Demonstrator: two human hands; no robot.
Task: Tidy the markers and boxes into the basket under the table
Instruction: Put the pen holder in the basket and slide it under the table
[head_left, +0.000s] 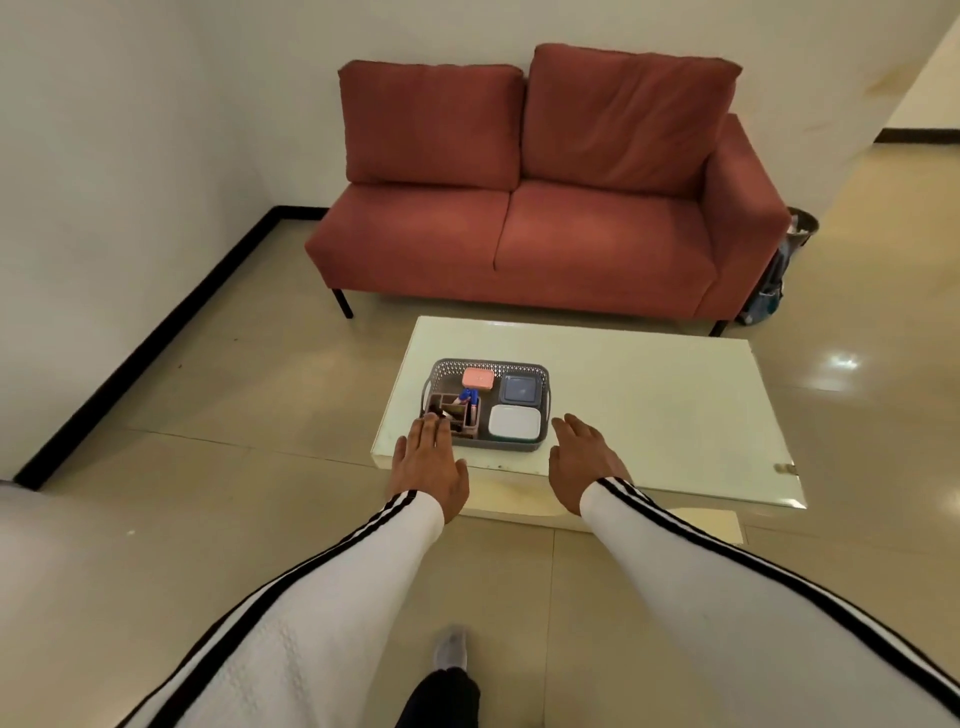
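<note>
grey perforated basket (485, 368) holds pink, navy, white boxes and markers (466, 399).

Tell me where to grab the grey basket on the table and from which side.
Take the grey basket by its two end handles, one hand at each short end, coming in from left and right. The handle loops stick out there, and the left hand and right hand, both open, already flank it. Lift level; the contents sit loose inside.
</note>
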